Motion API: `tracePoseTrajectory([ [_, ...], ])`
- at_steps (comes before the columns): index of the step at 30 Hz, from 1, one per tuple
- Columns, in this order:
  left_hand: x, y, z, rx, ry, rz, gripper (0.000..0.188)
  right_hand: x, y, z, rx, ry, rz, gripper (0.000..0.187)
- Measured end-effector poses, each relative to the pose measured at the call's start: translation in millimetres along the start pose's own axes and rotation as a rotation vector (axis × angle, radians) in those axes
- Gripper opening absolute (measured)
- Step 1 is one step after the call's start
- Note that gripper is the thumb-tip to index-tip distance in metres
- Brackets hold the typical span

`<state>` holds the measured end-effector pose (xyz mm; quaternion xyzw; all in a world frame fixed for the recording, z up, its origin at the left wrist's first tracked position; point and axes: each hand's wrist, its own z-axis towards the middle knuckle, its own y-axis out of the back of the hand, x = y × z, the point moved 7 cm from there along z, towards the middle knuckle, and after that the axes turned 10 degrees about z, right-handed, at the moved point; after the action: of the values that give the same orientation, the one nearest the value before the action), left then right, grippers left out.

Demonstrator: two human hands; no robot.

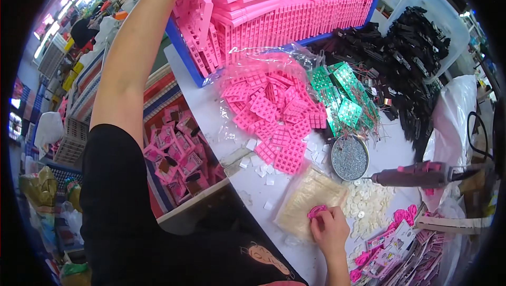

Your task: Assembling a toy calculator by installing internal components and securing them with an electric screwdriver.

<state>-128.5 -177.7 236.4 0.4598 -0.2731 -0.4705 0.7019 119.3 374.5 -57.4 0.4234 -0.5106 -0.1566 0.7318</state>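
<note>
My left arm (pixel 132 59) stretches up to the blue crate (pixel 182 43) of stacked pink plastic shells (pixel 295 27); its hand is cut off by the upper edge. Low on the table, my right hand (pixel 331 230) pinches a small dark-pink curved piece (pixel 317 211) at the edge of a yellowish, padded square (pixel 305 201). Just right of that hand lie many cream-white discs (pixel 363 207). Above it stands a round tin of small grey metal bits (pixel 350 158). Pink keypads (pixel 284 138) spill out of a clear plastic bag (pixel 232 75).
Green circuit boards with wires (pixel 348 93) lie beside black plastic parts (pixel 406 59), which spill from a clear bin (pixel 453 27). An electric screwdriver (pixel 411 174) points at the tin. Left, an open box (pixel 179 209) holds pink assembled pieces (pixel 179 154). Printed cards (pixel 387 254) lie lower right.
</note>
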Motion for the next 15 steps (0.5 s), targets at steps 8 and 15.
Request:
tracePoseTrajectory([
  [8,-94.0,67.1,-127.8,-0.736,-0.453,-0.185,0.037,11.5,29.8,3.8,-0.204,0.161,0.1,0.021],
  [15,-221.2,-25.0,-407.1,-0.022,-0.882,-0.598,0.061,31.0,14.7,33.0,-0.302,-0.191,1.455,0.066],
])
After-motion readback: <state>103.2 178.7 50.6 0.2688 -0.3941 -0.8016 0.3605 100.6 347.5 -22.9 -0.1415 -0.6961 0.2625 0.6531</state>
